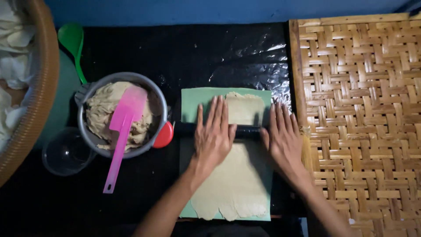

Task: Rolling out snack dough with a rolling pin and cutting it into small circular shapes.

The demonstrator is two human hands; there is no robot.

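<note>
Head camera is looking straight down at a counter [175, 52] covered in black plastic sheeting. At the right, a woven bamboo tray [364, 118] is lying flat, its edge just beside the work area. At the far left, a basket rim [41, 87] is showing, with pale thin pieces inside. A metal pot [160, 103] of beige dough is sitting left of centre, with a pink spatula [123, 131] resting in it, handle pointing toward the person. A green spoon [72, 41] is lying behind the pot, and a clear plastic cup [66, 151] is standing in front of it.

Centre: a green mat [195, 101] is carrying a thin sheet of dough [239, 184], ragged at its near edge. A dark rolling pin [247, 131] is lying across the sheet. The left hand [214, 138] and right hand [284, 138] are resting flat and open on the pin, fingers extended, gripping nothing.

Judgement: for even thickness, both palms should be pressing equally, staying near the pin's ends, and rolling parallel to the mat's long edge.
</note>
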